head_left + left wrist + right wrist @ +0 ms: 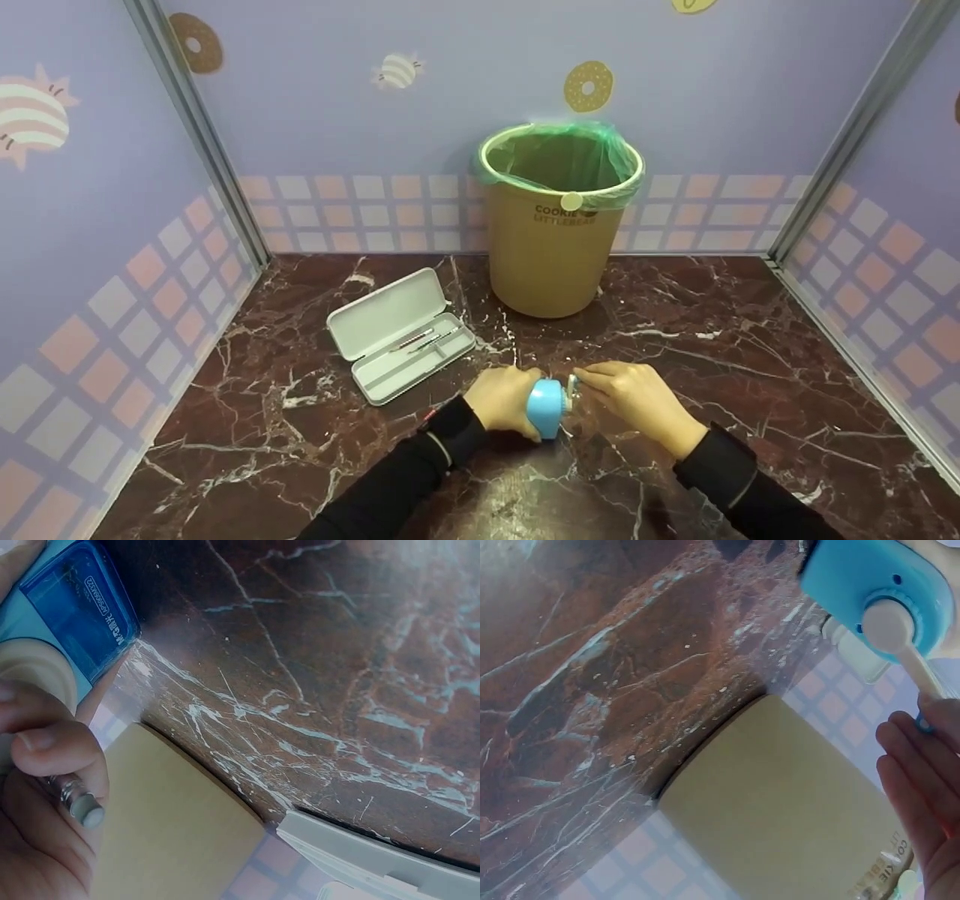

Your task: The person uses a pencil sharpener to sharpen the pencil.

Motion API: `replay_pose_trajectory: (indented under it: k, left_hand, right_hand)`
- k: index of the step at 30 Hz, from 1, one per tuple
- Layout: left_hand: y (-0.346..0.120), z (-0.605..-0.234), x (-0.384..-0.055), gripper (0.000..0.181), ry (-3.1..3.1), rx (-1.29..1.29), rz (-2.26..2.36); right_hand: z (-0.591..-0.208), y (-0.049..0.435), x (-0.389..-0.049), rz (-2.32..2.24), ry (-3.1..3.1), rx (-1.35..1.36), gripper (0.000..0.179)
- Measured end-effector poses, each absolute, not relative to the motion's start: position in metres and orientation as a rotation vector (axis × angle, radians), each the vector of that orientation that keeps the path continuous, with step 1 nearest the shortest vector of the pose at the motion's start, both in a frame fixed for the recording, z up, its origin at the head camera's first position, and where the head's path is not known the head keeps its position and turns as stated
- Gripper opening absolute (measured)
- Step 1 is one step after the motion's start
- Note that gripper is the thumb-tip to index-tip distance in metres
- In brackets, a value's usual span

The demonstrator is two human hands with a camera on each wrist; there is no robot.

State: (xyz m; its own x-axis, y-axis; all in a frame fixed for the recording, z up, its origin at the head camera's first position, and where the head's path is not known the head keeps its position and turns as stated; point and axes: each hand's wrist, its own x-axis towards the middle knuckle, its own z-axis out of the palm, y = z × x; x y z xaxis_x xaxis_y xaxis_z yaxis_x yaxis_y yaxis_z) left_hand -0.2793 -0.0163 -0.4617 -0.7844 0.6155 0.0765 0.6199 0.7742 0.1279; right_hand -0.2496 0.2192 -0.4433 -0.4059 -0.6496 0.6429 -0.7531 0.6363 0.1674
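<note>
My left hand (pixel 504 397) grips a light-blue crank pencil sharpener (pixel 545 409) from its left side, over the front of the table. In the left wrist view a pencil (pixel 84 808) pokes out between that hand's fingers, showing its metal ferrule and pale eraser end; its tip is hidden. The sharpener's see-through blue shavings drawer (pixel 82 604) carries white lettering. At the right, the fingers of my right hand (pixel 637 394) are at the outer end of the cream crank handle (pixel 915 667), holding its small blue knob (pixel 923 722).
An open white pencil case (pixel 390 379) with a few slim pencils (pixel 420 341) lies left of the hands. Behind stands a tan bin (pixel 551 259) with a green bag liner (pixel 611 150). Patterned panels (pixel 337 105) enclose the marbled tabletop (pixel 720 360) at the back and sides.
</note>
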Motion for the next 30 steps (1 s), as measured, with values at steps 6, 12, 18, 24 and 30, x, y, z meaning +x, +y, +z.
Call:
replay_pose_trajectory:
  k: [6,12,18,24,30]
  left_hand:
    - [-0.017,-0.461,-0.280,0.077,-2.926,-1.019,-0.234]
    - [-0.018,-0.459,-0.278,0.076,-2.906,-1.020,-0.248]
    - [-0.018,-0.461,-0.277,0.076,-2.899,-1.026,-0.271]
    - [-0.019,-0.461,-0.277,0.074,-2.904,-1.030,-0.273]
    - [-0.019,-0.465,-0.278,0.073,-2.890,-1.038,-0.273]
  right_hand:
    - [-0.446,0.217,-0.256,0.164,-2.172,1.045,0.029]
    - [-0.450,0.216,-0.264,0.153,-2.206,1.016,0.030]
    - [-0.456,0.214,-0.271,0.142,-2.284,0.991,0.026]
    - [-0.461,0.213,-0.275,0.145,-2.294,0.981,0.024]
    - [-0.471,0.213,-0.278,0.151,-2.377,0.967,0.020]
